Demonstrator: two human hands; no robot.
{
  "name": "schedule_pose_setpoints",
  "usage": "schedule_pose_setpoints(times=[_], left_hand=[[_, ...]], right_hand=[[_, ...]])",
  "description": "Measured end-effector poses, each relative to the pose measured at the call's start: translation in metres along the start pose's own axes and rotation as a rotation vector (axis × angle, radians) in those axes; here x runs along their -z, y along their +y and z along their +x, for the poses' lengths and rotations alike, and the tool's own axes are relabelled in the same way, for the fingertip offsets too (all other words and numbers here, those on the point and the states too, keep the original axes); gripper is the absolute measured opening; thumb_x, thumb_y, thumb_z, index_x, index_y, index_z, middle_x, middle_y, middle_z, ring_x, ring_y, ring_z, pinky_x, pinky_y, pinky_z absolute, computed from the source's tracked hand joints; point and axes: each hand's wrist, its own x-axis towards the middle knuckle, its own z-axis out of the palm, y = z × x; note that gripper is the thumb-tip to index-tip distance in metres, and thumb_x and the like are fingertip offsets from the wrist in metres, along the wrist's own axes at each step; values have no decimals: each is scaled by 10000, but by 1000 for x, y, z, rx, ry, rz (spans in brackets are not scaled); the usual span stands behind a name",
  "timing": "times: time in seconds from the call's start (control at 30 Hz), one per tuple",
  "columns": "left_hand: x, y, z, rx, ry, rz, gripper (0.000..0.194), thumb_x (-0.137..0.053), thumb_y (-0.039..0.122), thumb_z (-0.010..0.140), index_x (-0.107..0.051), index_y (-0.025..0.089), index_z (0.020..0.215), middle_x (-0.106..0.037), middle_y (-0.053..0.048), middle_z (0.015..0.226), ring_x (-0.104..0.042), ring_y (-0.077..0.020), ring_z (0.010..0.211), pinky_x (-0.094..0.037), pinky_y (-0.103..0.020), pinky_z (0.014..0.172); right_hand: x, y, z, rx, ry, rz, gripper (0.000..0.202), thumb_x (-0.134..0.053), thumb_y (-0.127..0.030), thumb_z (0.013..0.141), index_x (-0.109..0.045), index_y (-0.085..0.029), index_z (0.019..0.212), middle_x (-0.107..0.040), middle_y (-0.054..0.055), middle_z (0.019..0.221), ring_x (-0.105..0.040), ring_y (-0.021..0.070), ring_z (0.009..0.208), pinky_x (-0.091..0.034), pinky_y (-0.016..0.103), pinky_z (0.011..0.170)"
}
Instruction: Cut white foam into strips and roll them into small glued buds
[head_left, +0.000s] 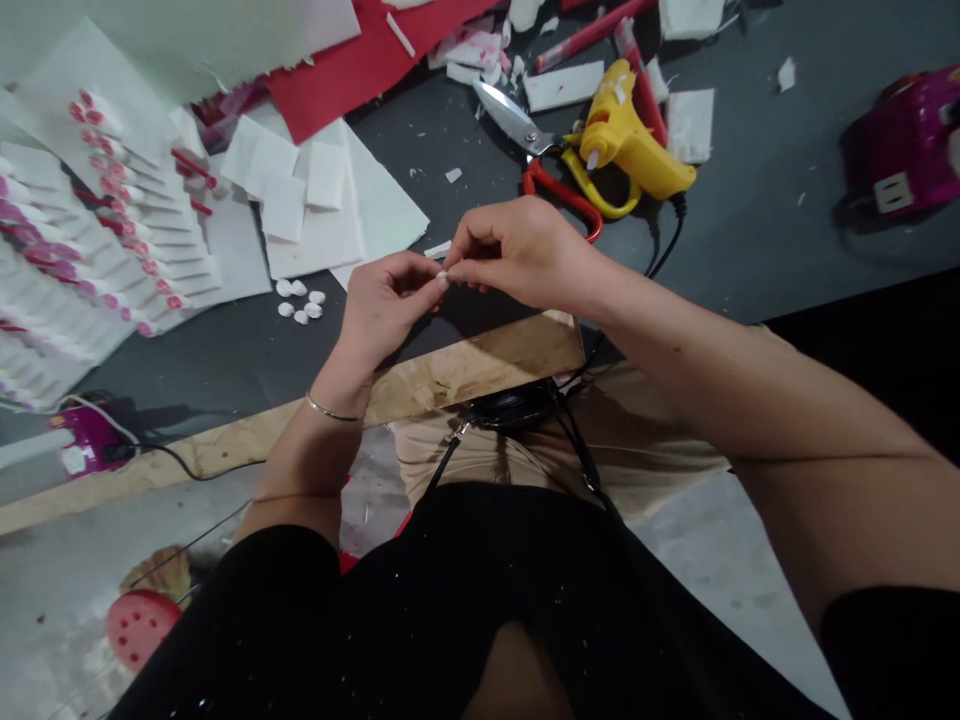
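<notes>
Between the fingertips of both hands is a small white piece [442, 276], mostly covered by the fingers; its material cannot be made out. My left hand [386, 300] pinches it from the left, with a thin bracelet [334, 412] on that wrist. From the right, my right hand [517, 255] pinches the same piece between thumb and forefinger. Several small white rolled balls [301, 300] lie on the dark tabletop, left of my left hand. A narrow white strip [438, 250] rests just behind the fingertips. White square pieces [283, 207] lie farther back on the left.
Beyond my right hand lie scissors [551, 160] with red and yellow handles and a yellow glue gun [634, 135], its black cord running toward the table edge. Rows of white and pink pieces [124, 220] cover the left. Purple devices [911, 145] sit at the right and lower left.
</notes>
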Motion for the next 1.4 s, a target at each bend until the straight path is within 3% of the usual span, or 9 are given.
schedule_pose_setpoints(times=[0.13, 0.23, 0.43, 0.57, 0.83, 0.97, 1.1, 1.2, 1.4], left_hand=[[-1, 4, -6, -122, 22, 273, 348, -819, 577, 902, -782, 235, 851, -797, -14, 823, -716, -154, 762, -564, -289, 720], [-4, 4, -8, -179, 48, 378, 305, -738, 532, 982, -776, 239, 905, -804, -13, 876, -728, -158, 819, -581, -297, 776], [-11, -2, -8, -232, 191, 215, 354, -723, 619, 977, -733, 322, 1168, -786, -16, 1097, -771, -186, 965, -638, -331, 783], [-11, -6, -7, -254, 239, 133, 314, -723, 621, 981, -722, 328, 1094, -774, -5, 1022, -779, -189, 948, -657, -368, 821], [-5, -20, 5, -190, 181, -64, 379, -794, 651, 914, -688, 289, 944, -698, 20, 841, -750, -152, 777, -642, -323, 651], [-6, -27, 9, -158, 155, -126, 390, -816, 658, 890, -690, 294, 953, -691, 24, 813, -746, -149, 749, -652, -319, 633], [-7, -24, 7, -182, 200, -95, 374, -797, 663, 904, -728, 308, 999, -716, 17, 820, -752, -157, 740, -657, -320, 615], [-6, -16, 3, -200, 196, -24, 345, -765, 645, 939, -760, 307, 1011, -754, 15, 849, -756, -156, 741, -663, -325, 637], [-7, -10, -6, -261, 198, 134, 389, -764, 655, 931, -767, 352, 1174, -816, 7, 1078, -798, -193, 939, -682, -375, 811]], right_hand=[[-3, 8, -1, 31, -5, -131, 136, -808, -284, 923, -734, -177, 882, -728, -3, 791, -661, 145, 781, -500, 267, 719], [-3, 13, 1, -3, -16, -99, 145, -793, -288, 944, -717, -172, 901, -707, -10, 771, -655, 137, 758, -501, 259, 707], [-9, 14, 10, -150, 76, 321, 261, -832, -358, 962, -655, -188, 874, -654, -29, 742, -618, 85, 664, -529, 210, 642], [-16, 11, 10, -202, 84, 467, 269, -847, -347, 949, -655, -180, 864, -669, -21, 766, -627, 76, 670, -551, 191, 633], [-14, 13, 6, -59, 53, 292, 225, -864, -340, 922, -708, -179, 940, -692, -19, 771, -618, 90, 657, -551, 215, 618], [-11, 13, 5, 10, 53, 180, 205, -847, -330, 937, -723, -174, 983, -698, -10, 787, -634, 102, 687, -550, 231, 649], [-10, 11, 4, 28, 88, 129, 188, -826, -326, 953, -728, -169, 990, -713, 1, 798, -641, 109, 693, -549, 242, 652], [-10, 10, 4, 12, 96, 131, 209, -840, -349, 944, -724, -178, 971, -707, -2, 777, -644, 115, 685, -554, 246, 639], [-10, 12, 6, -63, 110, 219, 195, -860, -321, 923, -721, -185, 938, -728, 7, 805, -653, 119, 688, -558, 244, 614]])
